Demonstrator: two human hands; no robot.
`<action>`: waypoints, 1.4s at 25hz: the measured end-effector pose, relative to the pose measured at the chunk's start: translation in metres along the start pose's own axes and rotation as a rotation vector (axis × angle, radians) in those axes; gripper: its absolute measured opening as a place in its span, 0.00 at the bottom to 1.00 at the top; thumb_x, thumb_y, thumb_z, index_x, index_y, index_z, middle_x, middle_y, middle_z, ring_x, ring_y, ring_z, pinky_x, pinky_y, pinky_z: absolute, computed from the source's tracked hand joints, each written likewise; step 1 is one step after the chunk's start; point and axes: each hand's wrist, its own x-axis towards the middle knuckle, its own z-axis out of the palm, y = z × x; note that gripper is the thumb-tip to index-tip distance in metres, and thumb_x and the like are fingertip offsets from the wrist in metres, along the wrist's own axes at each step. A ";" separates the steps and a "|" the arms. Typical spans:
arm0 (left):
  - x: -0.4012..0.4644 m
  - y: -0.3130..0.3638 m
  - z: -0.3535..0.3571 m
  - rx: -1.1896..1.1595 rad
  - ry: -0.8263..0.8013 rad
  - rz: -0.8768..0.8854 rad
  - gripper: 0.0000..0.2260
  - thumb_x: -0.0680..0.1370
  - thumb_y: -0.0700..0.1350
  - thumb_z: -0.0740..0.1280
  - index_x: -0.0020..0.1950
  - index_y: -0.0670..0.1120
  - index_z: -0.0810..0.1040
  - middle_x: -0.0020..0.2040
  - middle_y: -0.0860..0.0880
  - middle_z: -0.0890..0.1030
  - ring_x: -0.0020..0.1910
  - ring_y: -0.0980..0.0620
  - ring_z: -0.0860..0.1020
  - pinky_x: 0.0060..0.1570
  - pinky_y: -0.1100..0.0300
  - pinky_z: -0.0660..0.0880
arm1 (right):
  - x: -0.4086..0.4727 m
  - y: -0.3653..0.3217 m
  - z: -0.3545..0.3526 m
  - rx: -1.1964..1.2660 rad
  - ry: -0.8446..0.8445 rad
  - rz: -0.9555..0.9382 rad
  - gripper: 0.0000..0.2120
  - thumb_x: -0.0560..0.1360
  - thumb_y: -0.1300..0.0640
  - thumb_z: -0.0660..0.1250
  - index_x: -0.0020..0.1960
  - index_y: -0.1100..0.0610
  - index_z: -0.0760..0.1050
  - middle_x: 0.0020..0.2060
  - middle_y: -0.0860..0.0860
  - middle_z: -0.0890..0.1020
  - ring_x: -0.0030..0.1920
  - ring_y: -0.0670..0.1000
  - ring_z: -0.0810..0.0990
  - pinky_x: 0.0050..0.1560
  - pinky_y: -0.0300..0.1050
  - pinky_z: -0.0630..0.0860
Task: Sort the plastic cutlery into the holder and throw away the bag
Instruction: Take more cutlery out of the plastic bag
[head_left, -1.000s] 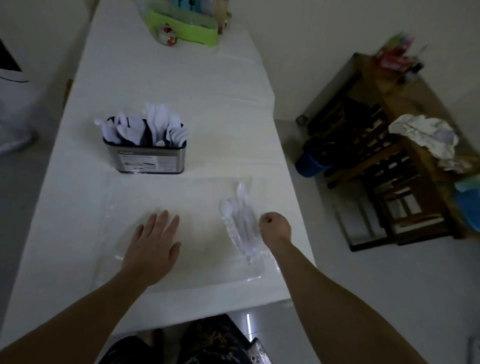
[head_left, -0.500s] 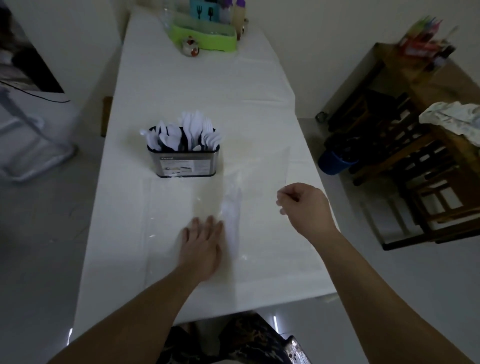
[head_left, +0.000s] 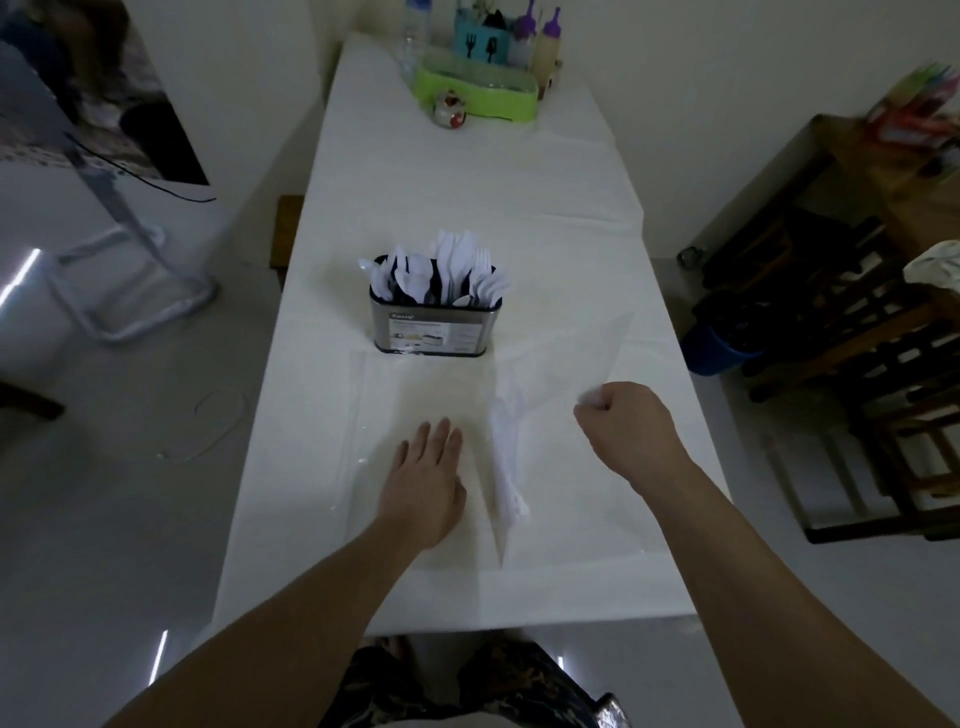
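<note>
A long white worktop (head_left: 467, 187) runs away from the person. The left hand (head_left: 423, 483) lies flat on a clear plastic bag (head_left: 561, 374), with its fingers straight and close together. The bag is spread on the near part of the worktop. The right hand (head_left: 631, 428) is a fist, and it pinches the right side of the bag and lifts that part up off the worktop. A small bunch of white plastic cutlery (head_left: 506, 457) lies inside the bag, in the fold between the two hands. It is just beside the left hand.

The metal holder (head_left: 435, 327) stands upright behind the bag, near the middle of the worktop. It is full of white spoons and forks (head_left: 447, 270) that stick up out of the top.

At the far end sit a green tray (head_left: 475, 96) and some bottles (head_left: 535, 41). A blue bucket (head_left: 719, 353) stands on the floor to the right.
</note>
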 end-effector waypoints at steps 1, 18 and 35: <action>-0.004 -0.010 -0.002 0.010 0.037 -0.035 0.29 0.79 0.51 0.49 0.80 0.44 0.55 0.81 0.44 0.53 0.79 0.41 0.51 0.76 0.43 0.53 | -0.001 -0.002 0.000 -0.019 -0.004 -0.012 0.12 0.79 0.58 0.63 0.56 0.61 0.82 0.52 0.54 0.84 0.55 0.56 0.81 0.59 0.50 0.77; -0.017 -0.075 0.009 -0.111 0.003 -0.110 0.28 0.81 0.40 0.51 0.81 0.46 0.48 0.82 0.45 0.45 0.80 0.44 0.43 0.78 0.52 0.45 | -0.044 -0.087 -0.026 0.318 0.146 -0.161 0.10 0.75 0.60 0.61 0.45 0.51 0.80 0.35 0.46 0.86 0.33 0.48 0.85 0.47 0.50 0.82; -0.053 -0.093 0.008 -0.075 0.019 -0.207 0.29 0.82 0.45 0.52 0.80 0.40 0.45 0.81 0.44 0.46 0.80 0.45 0.45 0.78 0.51 0.47 | -0.063 -0.125 -0.041 0.255 0.134 -0.227 0.08 0.76 0.56 0.63 0.44 0.53 0.81 0.36 0.44 0.86 0.33 0.45 0.85 0.44 0.52 0.81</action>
